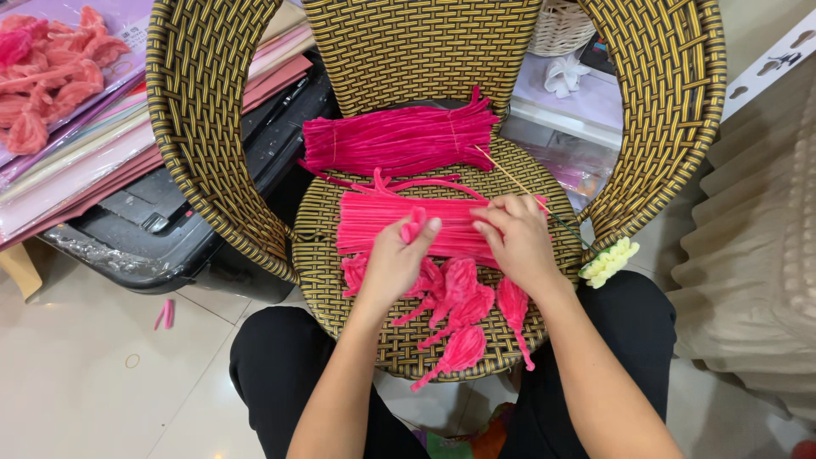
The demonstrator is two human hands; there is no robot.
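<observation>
Several finished pink petals (459,319) are laid at the front of the wicker chair seat (319,272); a pipe-cleaner loop (414,225) is pinched in the left hand (393,263); right hand (514,238) fingers rest together on the loose pipe cleaners (399,223); the bundle (399,140) behind is untouched, so much seems left.

It looked like a home craft corner: a woven wicker chair (425,51) served as worktop on a tiled floor (85,374), with stacked coloured paper sheets (76,161) and bundled pink pipe cleaners (399,140) around.

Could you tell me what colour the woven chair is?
The woven chair is yellow and black, seen in the head view.
</observation>
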